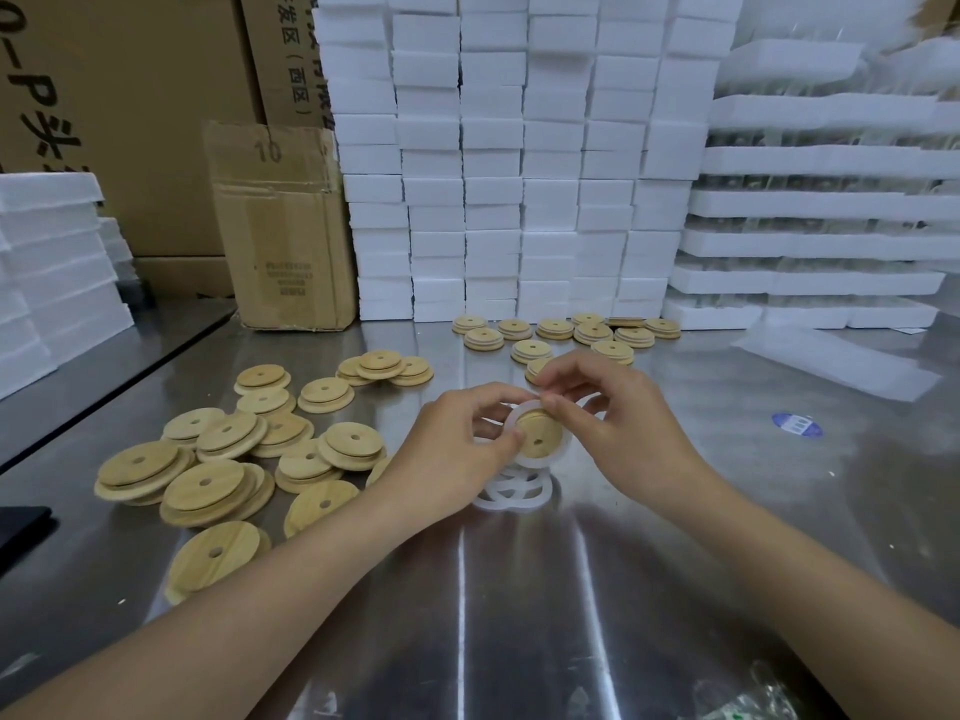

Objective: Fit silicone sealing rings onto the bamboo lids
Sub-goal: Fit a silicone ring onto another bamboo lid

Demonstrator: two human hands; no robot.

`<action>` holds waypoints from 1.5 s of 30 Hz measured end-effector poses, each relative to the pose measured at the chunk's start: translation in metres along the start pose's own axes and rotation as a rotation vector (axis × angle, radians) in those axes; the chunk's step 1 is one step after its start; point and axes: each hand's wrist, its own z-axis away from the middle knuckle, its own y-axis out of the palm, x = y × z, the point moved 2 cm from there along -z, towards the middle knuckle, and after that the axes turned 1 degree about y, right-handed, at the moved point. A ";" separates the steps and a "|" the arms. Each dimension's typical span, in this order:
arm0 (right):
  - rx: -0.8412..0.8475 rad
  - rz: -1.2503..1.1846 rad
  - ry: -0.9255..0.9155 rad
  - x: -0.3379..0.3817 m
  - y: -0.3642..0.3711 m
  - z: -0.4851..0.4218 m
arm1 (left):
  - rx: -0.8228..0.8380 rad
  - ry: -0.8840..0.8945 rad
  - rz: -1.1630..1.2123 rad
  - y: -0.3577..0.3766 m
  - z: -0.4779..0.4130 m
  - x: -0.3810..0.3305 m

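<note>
Head view: both hands meet at mid-frame above the bench (519, 626), forearms coming in from the bottom corners. Left hand (457, 433) has its grip clamped on a bamboo lid (546, 427), fingers curled round its left edge, lid tilted up so the face with the small centre hole is toward the camera. Right hand (608, 413) has its grip closed too, thumb and forefinger pinching a white silicone ring (519, 410) at the lid's top edge; the ring lies round the lid's rim on the left and top, cannot tell whether it is seated all the way round. Held lid is lifted off the bench, right above a small pile of loose rings (511, 493) lying overlapped on the metal. To the left, a scatter of bare lids (218, 459), many overlapping or stacked two or three deep, stepped side up. Behind the hands, a tidier group of lids (571, 332) in short stacks close to the back wall of white foam blocks (493, 174), stacked in tall columns. Right of those, foam trays (821, 200) in layers with glassware between. Worn cardboard box (280, 226) marked 10 stands at back left, bigger cartons behind it. More foam slabs (52, 262) at far left. Blue round sticker (797, 424) on the bench at right, well apart from the hands. Dark flat object (21, 532) at the left edge, clear plastic bag (748, 704) at the bottom right
</note>
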 end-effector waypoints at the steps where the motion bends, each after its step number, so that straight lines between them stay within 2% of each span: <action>1: 0.009 0.003 0.000 0.000 -0.001 0.000 | -0.005 0.000 0.000 0.000 0.000 0.000; 12: 0.083 -0.036 0.050 -0.004 -0.009 -0.003 | -0.026 0.001 -0.006 -0.003 0.001 0.001; 32: 0.093 -0.017 0.060 -0.006 -0.012 -0.005 | -0.003 0.019 -0.031 -0.005 0.000 0.003; 39: 0.114 0.068 0.060 -0.008 -0.015 -0.003 | -0.051 0.022 0.025 -0.005 -0.001 0.007; 45: 0.187 0.172 0.086 -0.013 -0.017 -0.001 | -0.066 0.005 -0.049 -0.008 -0.006 0.013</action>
